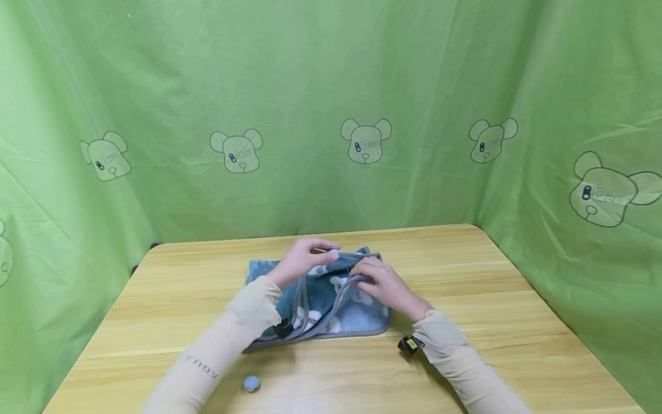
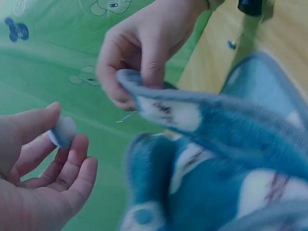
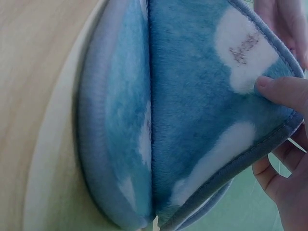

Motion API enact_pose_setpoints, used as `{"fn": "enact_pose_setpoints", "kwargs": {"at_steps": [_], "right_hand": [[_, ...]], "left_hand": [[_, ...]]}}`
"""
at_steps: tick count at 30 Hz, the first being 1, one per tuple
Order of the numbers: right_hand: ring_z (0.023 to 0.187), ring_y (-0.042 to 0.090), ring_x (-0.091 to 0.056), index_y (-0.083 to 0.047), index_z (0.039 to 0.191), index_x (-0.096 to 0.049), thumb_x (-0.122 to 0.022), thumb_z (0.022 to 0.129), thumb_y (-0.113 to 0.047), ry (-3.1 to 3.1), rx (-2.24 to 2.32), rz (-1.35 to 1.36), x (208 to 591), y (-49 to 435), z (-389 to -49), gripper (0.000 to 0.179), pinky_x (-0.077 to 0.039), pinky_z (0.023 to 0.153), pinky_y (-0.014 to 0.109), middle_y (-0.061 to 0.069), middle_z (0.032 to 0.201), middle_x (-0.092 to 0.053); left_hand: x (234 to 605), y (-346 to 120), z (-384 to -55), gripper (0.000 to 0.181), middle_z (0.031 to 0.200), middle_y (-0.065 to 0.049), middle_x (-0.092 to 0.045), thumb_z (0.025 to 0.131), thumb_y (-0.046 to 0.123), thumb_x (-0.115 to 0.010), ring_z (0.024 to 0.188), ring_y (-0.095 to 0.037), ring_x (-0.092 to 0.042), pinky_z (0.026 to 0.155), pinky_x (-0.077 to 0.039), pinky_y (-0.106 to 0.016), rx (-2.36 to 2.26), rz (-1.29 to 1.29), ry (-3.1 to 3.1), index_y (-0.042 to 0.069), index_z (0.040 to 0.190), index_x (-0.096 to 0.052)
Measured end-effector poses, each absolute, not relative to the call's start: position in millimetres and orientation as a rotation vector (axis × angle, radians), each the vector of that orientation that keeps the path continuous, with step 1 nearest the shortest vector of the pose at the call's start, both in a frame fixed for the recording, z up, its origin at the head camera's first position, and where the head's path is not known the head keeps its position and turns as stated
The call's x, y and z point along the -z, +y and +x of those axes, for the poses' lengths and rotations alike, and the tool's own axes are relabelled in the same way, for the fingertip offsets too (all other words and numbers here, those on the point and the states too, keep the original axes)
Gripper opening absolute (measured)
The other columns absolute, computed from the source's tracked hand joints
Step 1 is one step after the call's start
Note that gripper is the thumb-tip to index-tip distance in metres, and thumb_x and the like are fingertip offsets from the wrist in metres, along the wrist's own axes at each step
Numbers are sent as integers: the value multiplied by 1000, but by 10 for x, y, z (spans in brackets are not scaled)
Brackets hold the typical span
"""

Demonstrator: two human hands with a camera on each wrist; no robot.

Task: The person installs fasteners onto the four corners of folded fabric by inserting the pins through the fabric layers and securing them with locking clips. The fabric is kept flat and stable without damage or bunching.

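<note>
A teal fleece blanket [image 1: 320, 293] with white patches and grey binding lies folded on the table, its layers partly lifted. My right hand [image 1: 380, 282] pinches the bound edge of the blanket between thumb and fingers, as the right wrist view shows too. To its left, my left hand [image 1: 305, 261] holds a small round white and pale blue piece [image 2: 63, 132] between thumb and fingers, apart from the cloth. Near the right hand's fingers, a short thin spiral [image 2: 125, 118] shows in the left wrist view; what it belongs to I cannot tell.
A second small pale blue domed piece [image 1: 251, 383] stands on the wooden table [image 1: 465, 299] near its front, beside the left forearm. Green curtains [image 1: 310, 190] with printed bear heads enclose the back and sides. A small black camera [image 1: 408, 345] is worn at the right wrist.
</note>
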State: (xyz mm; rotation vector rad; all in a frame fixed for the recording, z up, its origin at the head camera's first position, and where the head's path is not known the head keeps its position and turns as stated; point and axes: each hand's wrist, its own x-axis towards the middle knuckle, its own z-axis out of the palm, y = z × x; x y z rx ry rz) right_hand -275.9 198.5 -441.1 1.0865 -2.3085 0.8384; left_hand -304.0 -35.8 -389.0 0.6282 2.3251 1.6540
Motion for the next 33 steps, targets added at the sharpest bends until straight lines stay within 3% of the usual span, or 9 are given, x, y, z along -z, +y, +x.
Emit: {"fn": "enact_pose_setpoints", "kwargs": {"at_steps": [4, 9, 13, 33], "right_hand": [[96, 21, -63, -4, 97, -71, -74, 79, 1, -2307, -845, 1087, 4413, 1985, -2763, 19, -54, 88, 38, 4, 98, -68], [97, 22, -63, -6, 96, -71, -75, 79, 0, -2316, -853, 1080, 4416, 1987, -2761, 18, -54, 89, 39, 4, 99, -68], [99, 23, -64, -7, 96, -71, -75, 79, 0, -2319, -855, 1068, 4421, 1986, -2760, 19, -54, 89, 40, 4, 99, -69], [99, 23, -64, -7, 95, -71, -75, 79, -1, -2314, -870, 1071, 4398, 1984, -2762, 18, -54, 89, 39, 5, 99, -69]], "left_hand": [[4033, -234, -3114, 35, 123, -24, -64, 94, 12, -64, 106, -26, -66, 100, -50, -44, -1860, 478, 2063, -2, 126, -61], [4162, -119, -3147, 34, 120, -21, -65, 94, 4, -60, 94, -14, -67, 96, -53, -34, -1984, 397, 1882, -9, 126, -58], [4200, -67, -3139, 34, 119, -18, -66, 94, 3, -60, 92, -10, -67, 96, -53, -32, -1986, 414, 1845, -9, 126, -58], [4241, -52, -3128, 34, 124, -22, -63, 93, 3, -62, 94, -11, -67, 96, -53, -31, -1997, 409, 1821, -6, 126, -59]]}}
